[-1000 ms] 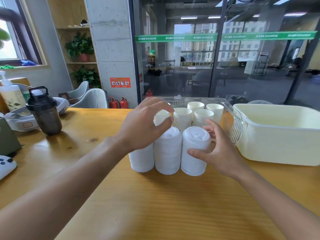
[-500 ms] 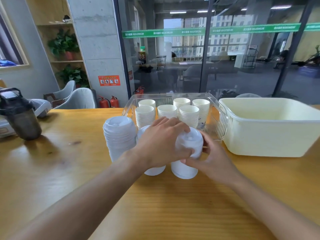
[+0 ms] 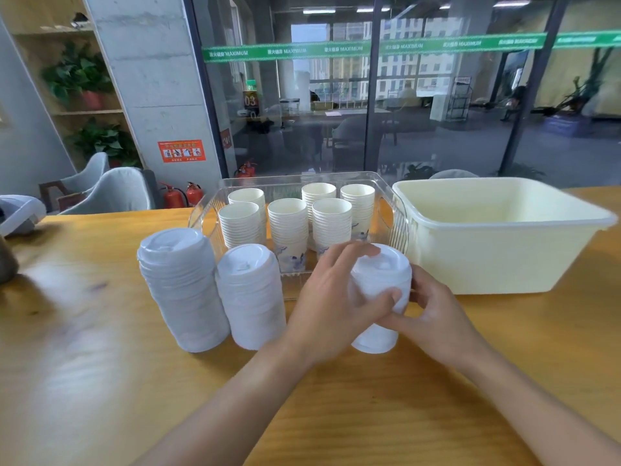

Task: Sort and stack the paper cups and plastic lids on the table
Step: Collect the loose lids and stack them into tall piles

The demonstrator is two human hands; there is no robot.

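Now that your left hand has left the middle lid stack and joined your right hand, both curl round the right lid stack standing on the desk, before the cup tray; that stack seems next to move.

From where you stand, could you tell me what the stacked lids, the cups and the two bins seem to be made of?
The lid stacks look like matte white plastic, faintly translucent, with moulded rims. The cups look like white paper, with rolled rims and a blue print. The clear bin seems glossy hard plastic: see-through, ribbed walls. The cream tub looks like opaque, smooth plastic.
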